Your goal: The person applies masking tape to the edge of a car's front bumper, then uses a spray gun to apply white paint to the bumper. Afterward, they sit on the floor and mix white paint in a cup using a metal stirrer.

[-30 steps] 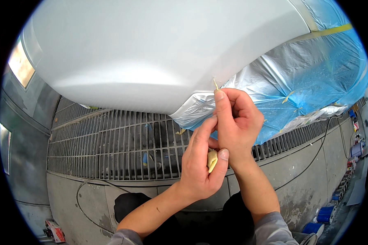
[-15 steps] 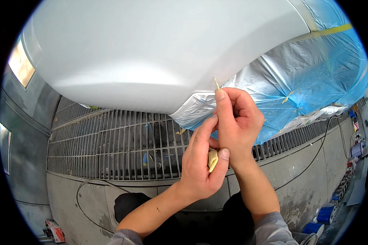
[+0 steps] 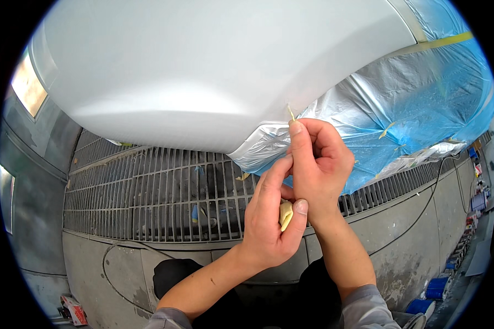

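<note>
My right hand (image 3: 321,159) pinches a thin, twisted pale-yellow strip (image 3: 291,114) between thumb and forefinger. Its tip reaches up to the lower edge of a silver-grey car body panel (image 3: 203,71), by the wheel-arch curve. Below it, my left hand (image 3: 271,219) curls round a folded yellow piece (image 3: 286,214), soft like cloth or tape, with the thumb along it. The left fingertips rest against my right hand at the base of its thumb. Behind my right hand, blue and silver masking film (image 3: 389,115) covers the area beside the panel.
Under the panel runs a metal floor grate (image 3: 159,192) with scraps in it. A dark hose (image 3: 105,268) loops over the concrete, and a cable (image 3: 431,197) trails at right. Blue cans (image 3: 438,288) line the right side. A red-and-white box (image 3: 74,311) lies at lower left.
Almost nothing differs. Both hands keep their places and holds; the yellow strip's tip by the panel has shifted very slightly.
</note>
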{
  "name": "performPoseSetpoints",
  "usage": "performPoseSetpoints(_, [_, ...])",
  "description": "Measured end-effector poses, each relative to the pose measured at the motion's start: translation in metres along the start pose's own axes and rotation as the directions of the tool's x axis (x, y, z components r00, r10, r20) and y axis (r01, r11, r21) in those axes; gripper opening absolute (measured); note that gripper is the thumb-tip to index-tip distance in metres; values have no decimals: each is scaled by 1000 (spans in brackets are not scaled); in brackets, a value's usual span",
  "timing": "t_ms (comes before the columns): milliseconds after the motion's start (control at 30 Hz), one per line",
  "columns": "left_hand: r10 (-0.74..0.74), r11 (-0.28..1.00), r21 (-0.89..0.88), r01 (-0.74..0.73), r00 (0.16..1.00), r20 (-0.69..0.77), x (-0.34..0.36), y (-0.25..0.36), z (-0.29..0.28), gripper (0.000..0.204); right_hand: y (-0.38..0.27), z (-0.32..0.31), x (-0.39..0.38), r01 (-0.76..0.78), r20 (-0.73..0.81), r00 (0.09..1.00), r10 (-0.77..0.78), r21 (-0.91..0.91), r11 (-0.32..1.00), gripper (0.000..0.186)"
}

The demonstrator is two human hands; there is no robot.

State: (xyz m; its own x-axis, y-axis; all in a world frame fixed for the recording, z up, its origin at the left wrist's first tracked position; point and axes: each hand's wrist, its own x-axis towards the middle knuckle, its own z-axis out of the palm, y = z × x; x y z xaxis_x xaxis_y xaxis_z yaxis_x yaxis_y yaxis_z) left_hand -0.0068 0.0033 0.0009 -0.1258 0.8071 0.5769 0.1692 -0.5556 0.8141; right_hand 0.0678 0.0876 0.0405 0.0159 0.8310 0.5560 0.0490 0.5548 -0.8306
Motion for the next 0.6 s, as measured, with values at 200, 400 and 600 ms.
performPoseSetpoints(200, [-1, 1000, 16, 1, 1000, -1, 0, 0, 0, 61, 0, 0, 0, -4, 0, 1000, 4, 4, 1000, 11])
performPoseSetpoints(400, [-6, 1000, 23, 6, 1000, -7, 0, 1, 1, 62, 0, 0, 0, -10, -2, 1000, 10, 7, 1000, 11])
performPoseSetpoints(600, [-8, 1000, 23, 8, 1000, 1, 0, 1, 0, 61, 1, 1, 1, -3, -6, 1000, 3, 20, 1000, 11])
